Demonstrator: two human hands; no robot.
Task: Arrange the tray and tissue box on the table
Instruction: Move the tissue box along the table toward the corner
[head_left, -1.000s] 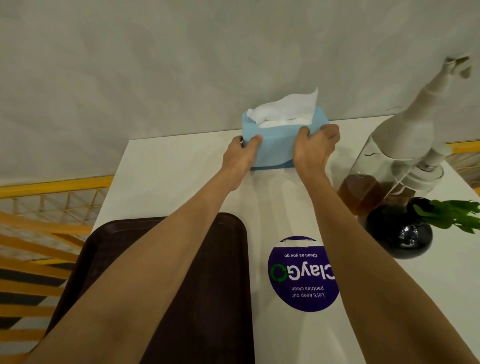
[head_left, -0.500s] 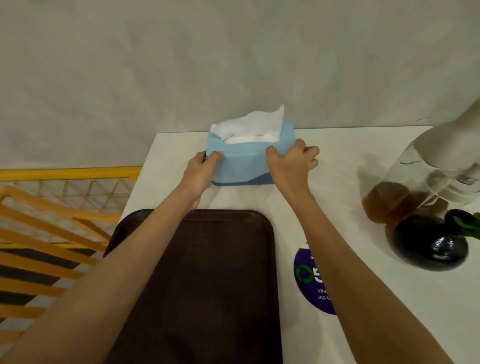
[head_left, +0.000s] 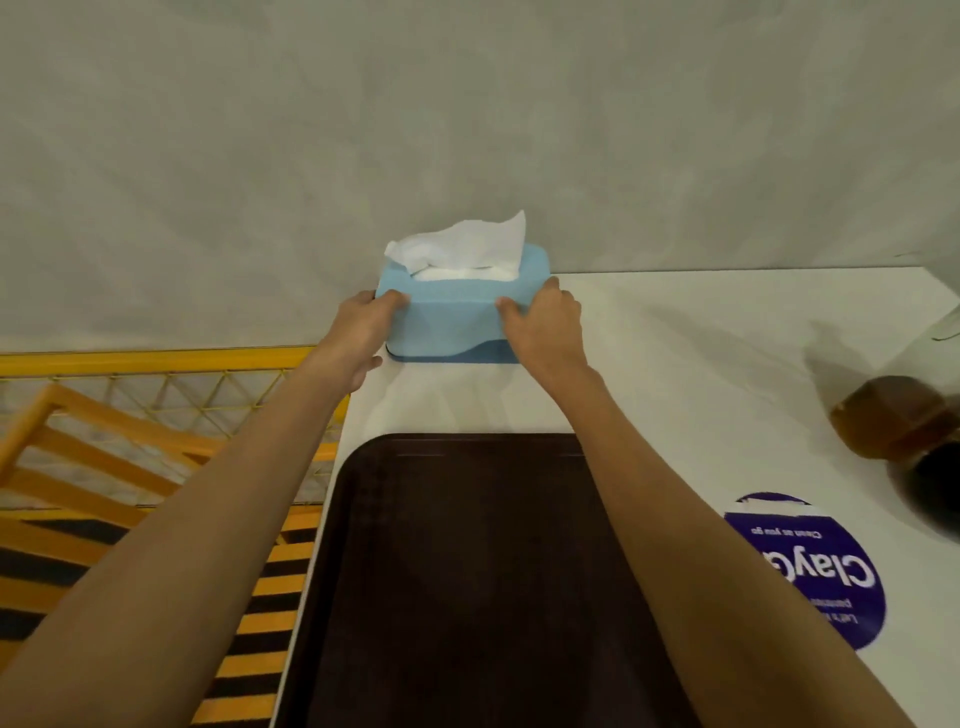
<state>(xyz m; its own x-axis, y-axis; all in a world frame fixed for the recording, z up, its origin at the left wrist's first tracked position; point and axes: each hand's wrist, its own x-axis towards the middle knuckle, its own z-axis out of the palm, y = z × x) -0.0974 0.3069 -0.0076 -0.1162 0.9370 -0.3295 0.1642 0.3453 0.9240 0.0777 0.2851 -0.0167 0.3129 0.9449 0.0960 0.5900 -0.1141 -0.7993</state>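
Observation:
A light blue tissue box (head_left: 449, 325) with a white tissue sticking out of its top stands at the far left corner of the white table (head_left: 701, 332), close to the wall. My left hand (head_left: 363, 327) grips its left end and my right hand (head_left: 543, 327) grips its right end. A dark brown tray (head_left: 467, 571) lies flat on the table in front of the box, along the table's left edge, with a strip of bare table between them. Both my forearms reach over the tray.
A clear bottle with brown liquid (head_left: 893, 415) and a dark round object (head_left: 935, 493) stand at the right. A purple round sticker (head_left: 810, 566) sits on the table right of the tray. Yellow railing (head_left: 156, 415) and striped floor lie beyond the table's left edge.
Both hands have slid the tissue box leftward along the back of the table to the far left corner. The view has swung left too, pushing the bottle toward the right edge.

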